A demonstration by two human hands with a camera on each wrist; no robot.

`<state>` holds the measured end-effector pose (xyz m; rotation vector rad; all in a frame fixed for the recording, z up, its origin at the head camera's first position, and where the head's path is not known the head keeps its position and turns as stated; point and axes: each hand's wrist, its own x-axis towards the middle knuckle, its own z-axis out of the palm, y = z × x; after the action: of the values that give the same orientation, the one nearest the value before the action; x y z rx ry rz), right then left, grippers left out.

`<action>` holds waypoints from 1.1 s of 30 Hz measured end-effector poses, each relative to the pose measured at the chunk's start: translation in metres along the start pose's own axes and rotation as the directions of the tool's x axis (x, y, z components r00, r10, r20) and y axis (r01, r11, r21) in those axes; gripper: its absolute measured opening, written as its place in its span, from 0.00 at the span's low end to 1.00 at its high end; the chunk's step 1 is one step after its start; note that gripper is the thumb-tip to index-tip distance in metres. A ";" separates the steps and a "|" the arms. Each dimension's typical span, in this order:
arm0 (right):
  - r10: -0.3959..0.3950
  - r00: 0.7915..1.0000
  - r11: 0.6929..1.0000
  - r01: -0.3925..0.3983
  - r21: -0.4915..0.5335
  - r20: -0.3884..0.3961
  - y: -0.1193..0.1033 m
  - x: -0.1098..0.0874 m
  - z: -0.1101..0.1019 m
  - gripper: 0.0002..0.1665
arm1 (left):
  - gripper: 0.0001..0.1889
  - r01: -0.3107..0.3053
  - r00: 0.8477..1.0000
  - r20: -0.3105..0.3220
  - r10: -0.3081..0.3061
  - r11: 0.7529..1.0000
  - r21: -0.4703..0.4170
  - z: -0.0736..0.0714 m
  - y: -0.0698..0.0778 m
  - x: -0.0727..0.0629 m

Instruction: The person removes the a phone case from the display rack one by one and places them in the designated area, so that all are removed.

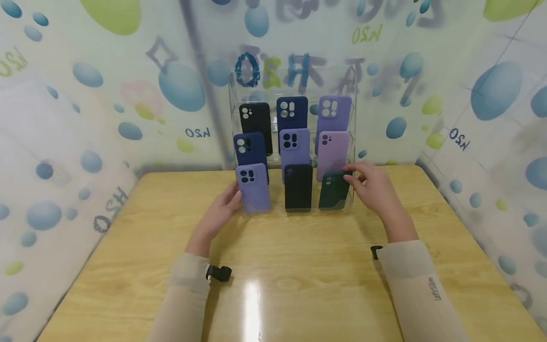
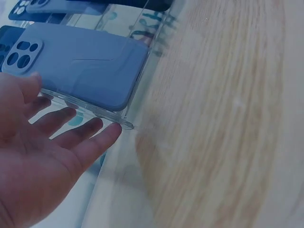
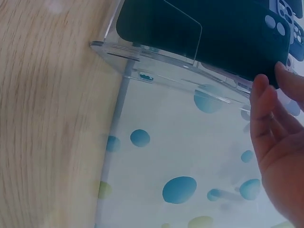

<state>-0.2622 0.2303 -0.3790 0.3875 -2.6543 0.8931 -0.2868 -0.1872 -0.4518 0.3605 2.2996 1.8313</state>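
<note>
A clear acrylic rack [image 1: 351, 142] holds phone cases in three tiers. At its bottom right leans a dark green phone case [image 1: 333, 192]; my right hand [image 1: 373, 187] pinches that case's upper corner between thumb and fingers. In the right wrist view, the thumb lies on the green case [image 3: 204, 35] near its camera holes. My left hand [image 1: 221, 209] is beside the rack's lower left, next to a light purple phone case [image 1: 255, 194]. Its fingers [image 2: 97, 145] are extended along the clear side edge, with the thumb near the purple case [image 2: 90, 66].
A black case [image 1: 298, 190] stands between the two lower outer cases. Above are dark blue, purple, pink-lilac [image 1: 332, 154] and black cases [image 1: 256, 124]. The rack stands at the back of a wooden table [image 1: 278, 266], close to a patterned wall [image 1: 171, 142].
</note>
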 end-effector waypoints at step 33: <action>-0.017 0.998 0.985 0.027 0.168 -0.058 -0.011 -0.007 -0.003 0.16 | 0.33 0.050 0.998 -0.037 -0.051 0.998 -0.028 0.003 0.001 0.001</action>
<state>-0.2516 0.2249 -0.3735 0.4238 -2.5268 1.1091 -0.2869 -0.1838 -0.4515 0.2643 2.2839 1.8590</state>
